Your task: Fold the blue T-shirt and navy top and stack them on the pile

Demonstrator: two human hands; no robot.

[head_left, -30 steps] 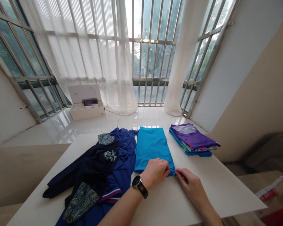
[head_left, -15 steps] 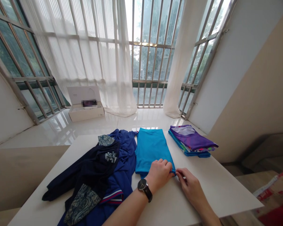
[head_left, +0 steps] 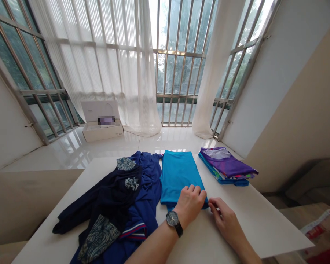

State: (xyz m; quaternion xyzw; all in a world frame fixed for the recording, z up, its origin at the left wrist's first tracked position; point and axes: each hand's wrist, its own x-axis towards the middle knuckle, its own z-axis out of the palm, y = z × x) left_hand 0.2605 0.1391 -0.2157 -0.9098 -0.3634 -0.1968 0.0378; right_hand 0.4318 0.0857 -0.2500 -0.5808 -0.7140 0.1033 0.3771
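A bright blue folded garment (head_left: 180,172) lies on the white table in front of me. My left hand (head_left: 191,200), with a black-strapped watch (head_left: 173,221) on its wrist, rests over the garment's near right corner. Its fingers are curled down on the cloth, with the fingertips hidden. Just right of it, my right hand (head_left: 222,218) pinches the edge of that same corner between thumb and finger. To the left, a dark navy garment with patterned patches (head_left: 107,198) lies loosely on a royal blue garment with striped trim (head_left: 148,179).
A stack of folded clothes (head_left: 228,167), purple on top, sits at the table's (head_left: 275,227) right side. An open white box (head_left: 103,132) stands on the glossy window ledge (head_left: 143,141). Sheer curtains (head_left: 104,66) hang before barred windows. A red-marked bag (head_left: 326,227) is at far right.
The view has shifted slightly, so things appear a little further right. Both hands stay at the garment's near right corner, with only small finger movements.
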